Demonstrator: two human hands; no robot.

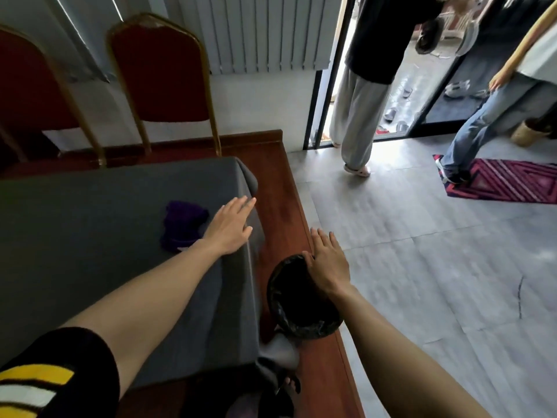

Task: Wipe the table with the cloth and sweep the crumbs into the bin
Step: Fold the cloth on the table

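Observation:
A table under a grey tablecloth fills the left of the view. A crumpled purple cloth lies on it near the right edge. My left hand rests flat and open on the tablecloth just right of the cloth, at the table's right edge, not holding it. A small bin with a black liner stands on the red-brown floor strip beside the table. My right hand lies open, palm down, over the bin's far rim, fingers stretched out. No crumbs are visible.
Two red chairs with gold frames stand behind the table. Two people stand at the open doorway on the right, one on a patterned mat. Grey tile floor spreads right of the bin. My foot shows below the table corner.

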